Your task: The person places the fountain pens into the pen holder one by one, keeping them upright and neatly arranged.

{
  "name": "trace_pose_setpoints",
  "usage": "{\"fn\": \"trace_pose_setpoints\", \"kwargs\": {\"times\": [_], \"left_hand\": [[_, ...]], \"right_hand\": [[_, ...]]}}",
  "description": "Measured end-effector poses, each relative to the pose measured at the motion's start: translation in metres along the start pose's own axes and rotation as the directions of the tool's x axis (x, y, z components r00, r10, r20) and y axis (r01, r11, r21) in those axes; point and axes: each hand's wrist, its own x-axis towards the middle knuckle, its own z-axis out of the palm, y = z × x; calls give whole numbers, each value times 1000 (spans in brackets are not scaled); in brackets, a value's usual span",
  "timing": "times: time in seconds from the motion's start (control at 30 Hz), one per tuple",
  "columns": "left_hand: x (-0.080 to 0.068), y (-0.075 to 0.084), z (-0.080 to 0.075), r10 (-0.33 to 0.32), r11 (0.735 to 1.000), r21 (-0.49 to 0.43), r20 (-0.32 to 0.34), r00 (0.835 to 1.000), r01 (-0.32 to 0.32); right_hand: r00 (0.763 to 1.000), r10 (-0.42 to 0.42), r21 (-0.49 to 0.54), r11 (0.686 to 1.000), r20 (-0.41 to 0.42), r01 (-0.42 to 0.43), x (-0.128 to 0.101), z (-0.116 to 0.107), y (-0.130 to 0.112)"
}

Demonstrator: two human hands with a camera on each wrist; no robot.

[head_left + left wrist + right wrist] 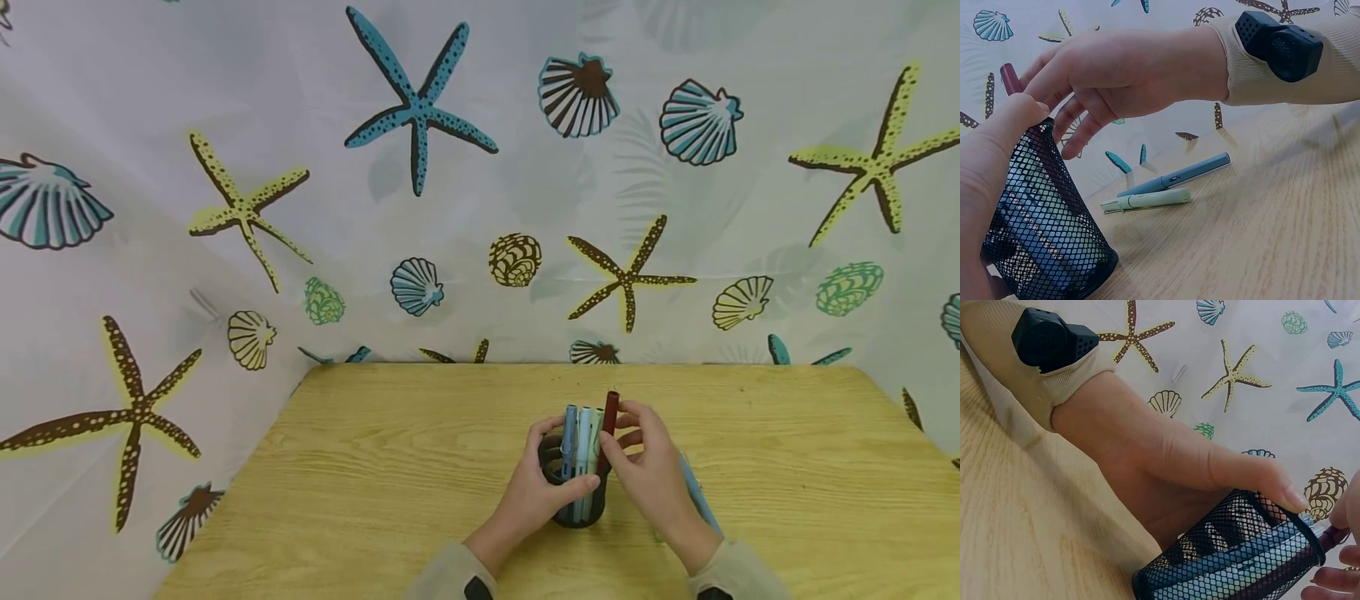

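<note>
No brand, label or legible writing anywhere.

Black mesh cup (pixel 576 492) near the front middle of the wooden table (pixel 375 467), tilted in the left-wrist view. Inside: three pale blue and green pens (pixel 582 442) side by side, tips down, tops above the rim; beside them a dark red pen (pixel 609 425), partly in, top above the others.

Left hand (pixel 536 492) wrapped round the cup, thumb along the rim, fingers curled on the mesh wall. Right hand (pixel 652 471) just right of the cup, fingertips pinching the red pen's upper part, other fingers loosely bent.

On the table right of the cup, mostly hidden behind the right hand from the head view: a grey-blue pen (pixel 1185 175) and a pale green pen (pixel 1147 200), lying almost parallel, close together; touching or not, cannot tell.

Beige sleeves (pixel 450 575) on both forearms, a black camera unit (pixel 1282 44) strapped at each wrist. Behind and left of the table, a pale curtain (pixel 225 125) printed with starfish and shells.
</note>
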Motion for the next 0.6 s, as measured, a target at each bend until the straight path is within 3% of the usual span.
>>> {"fn": "trace_pose_setpoints", "kwargs": {"times": [0.6], "left_hand": [[1, 0, 1, -7, 1000, 1, -6, 1000, 7]], "right_hand": [[988, 121, -72, 991, 93, -115, -8, -6, 4]]}}
